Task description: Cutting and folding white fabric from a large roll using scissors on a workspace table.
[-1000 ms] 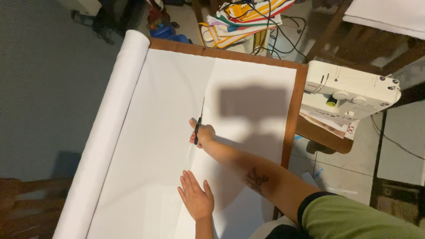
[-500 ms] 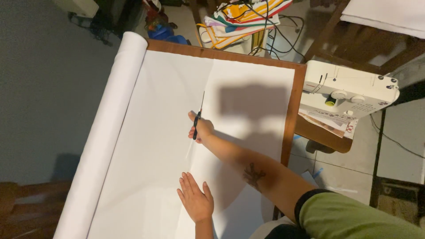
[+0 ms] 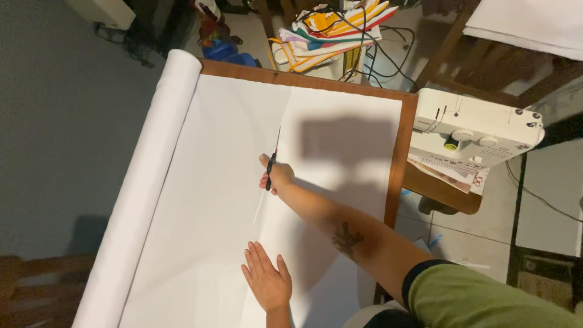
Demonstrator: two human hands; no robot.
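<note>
We find the worktop, a wood-rimmed surface filling the centre of the frame, covered almost wholly by a white sheet. The sheet feeds off a white roll lying along the left edge of the worktop, from the upper left of the frame to the lower left. At the right of the frame a white sewing machine stands on a lower wooden surface, apart from the sheet. A stack of coloured fabric sits at the top centre, beyond the worktop.

Our right hand, in the centre of the frame, is closed around the dark handles of the scissors, whose thin blades point toward the top of the frame along a cut line in the sheet. We cannot tell whether the blades are parted. Our left hand, at the lower centre, lies flat with fingers spread, pressing the sheet just right of the cut.

In our judgement, a clean cut calls for the flat hand to stay near the blades, holding the sheet taut, and for the blades to run straight, parallel to the roll.
</note>
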